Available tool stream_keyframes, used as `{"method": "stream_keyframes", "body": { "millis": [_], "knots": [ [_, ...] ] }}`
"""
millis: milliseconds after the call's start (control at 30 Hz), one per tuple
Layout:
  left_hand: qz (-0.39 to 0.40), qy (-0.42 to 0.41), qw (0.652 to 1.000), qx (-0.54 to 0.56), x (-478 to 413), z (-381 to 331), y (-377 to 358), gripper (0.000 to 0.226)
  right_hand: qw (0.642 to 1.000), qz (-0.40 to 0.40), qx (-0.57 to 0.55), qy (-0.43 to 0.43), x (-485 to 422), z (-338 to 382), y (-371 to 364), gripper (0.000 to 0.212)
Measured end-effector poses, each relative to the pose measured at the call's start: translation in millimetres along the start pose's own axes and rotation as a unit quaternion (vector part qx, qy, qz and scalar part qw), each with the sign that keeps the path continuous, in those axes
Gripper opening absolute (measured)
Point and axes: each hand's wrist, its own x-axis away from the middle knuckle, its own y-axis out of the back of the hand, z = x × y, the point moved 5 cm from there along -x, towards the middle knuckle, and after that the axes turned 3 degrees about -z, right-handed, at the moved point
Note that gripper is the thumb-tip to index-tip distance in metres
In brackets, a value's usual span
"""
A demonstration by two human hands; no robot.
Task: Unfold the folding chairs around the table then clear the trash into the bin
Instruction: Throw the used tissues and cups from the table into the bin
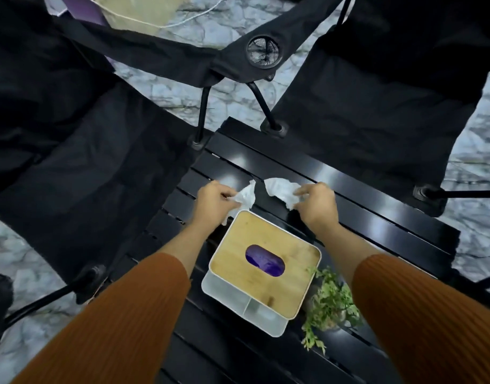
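Both folding chairs stand open on the far side of the black slatted table [377,217], the left chair [85,162] and the right chair [377,106] angled towards each other so that their front corners crowd the table's far edge. A mesh cup holder [263,52] sits in the armrest between them. With the seats spread, the unfolding looks finished and the work appears to be on the trash. The left hand [213,202] has its fingers curled and its thumb pinched onto the left tissue wad [245,196], and the right hand [317,206] closes in the same way on the right tissue wad [281,191]. The two wads sit near each other just beyond the tissue box [263,261]. Whether either has lifted clear of the slats cannot be told. Taking one wad in each hand probably saves a second trip. The light fingertip grip suits soft, weightless paper that would tear or slip under a flat palm. The bamboo-lidded box and the small green plant [329,303] beside it look like things meant to remain, so the arms reach past them on either side. The bin is not in view, so the carry will probably need a turn away from the table.
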Motion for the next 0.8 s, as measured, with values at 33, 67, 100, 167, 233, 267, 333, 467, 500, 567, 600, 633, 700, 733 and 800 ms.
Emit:
{"method": "stream_keyframes", "body": {
  "millis": [33,67,100,167,233,267,333,467,500,567,600,633,700,733,800],
  "knots": [
    [-0.006,0.008,1.0,0.001,1,2,1,0.009,1.0,-0.008,-0.001,-0.008,0,-2,0,0.027],
    [-0.013,0.015,1.0,0.006,1,4,2,0.005,1.0,-0.016,-0.01,-0.02,1,-3,1,0.027],
    [-0.024,0.021,0.999,0.016,2,7,5,0.003,0.999,-0.025,-0.02,-0.03,2,-2,3,0.027],
    [-0.046,0.035,0.997,0.047,3,10,14,0.006,0.998,-0.049,-0.039,-0.03,7,4,12,0.024],
    [-0.074,0.05,0.993,0.077,7,12,28,0.004,0.996,-0.067,-0.065,-0.013,16,15,21,0.025],
    [-0.086,0.057,0.991,0.09,10,12,37,0.002,0.994,-0.076,-0.076,-0.004,21,22,26,0.026],
    [-0.104,0.066,0.986,0.114,20,12,55,0.002,0.992,-0.092,-0.082,0.022,34,39,34,0.029],
    [-0.136,0.071,0.976,0.153,55,13,98,0.002,0.989,-0.094,-0.082,0.08,75,79,36,0.029],
    [-0.145,0.067,0.974,0.158,67,14,109,0.003,0.987,-0.095,-0.089,0.09,89,89,36,0.029],
    [-0.166,0.06,0.97,0.164,95,20,134,0.004,0.983,-0.088,-0.109,0.118,123,110,34,0.028],
    [-0.178,0.057,0.968,0.165,112,24,147,0.004,0.981,-0.085,-0.118,0.132,143,120,33,0.028],
    [-0.189,0.055,0.966,0.166,129,29,160,0.004,0.978,-0.084,-0.122,0.148,162,129,30,0.027],
    [-0.206,0.057,0.962,0.168,167,41,185,0.003,0.973,-0.079,-0.128,0.176,202,144,21,0.024],
    [-0.213,0.058,0.961,0.168,187,48,196,0.002,0.972,-0.066,-0.136,0.179,221,149,14,0.023],
    [-0.229,0.062,0.956,0.17,228,64,219,0.001,0.971,-0.036,-0.158,0.174,261,158,-2,0.018]
  ]
}}
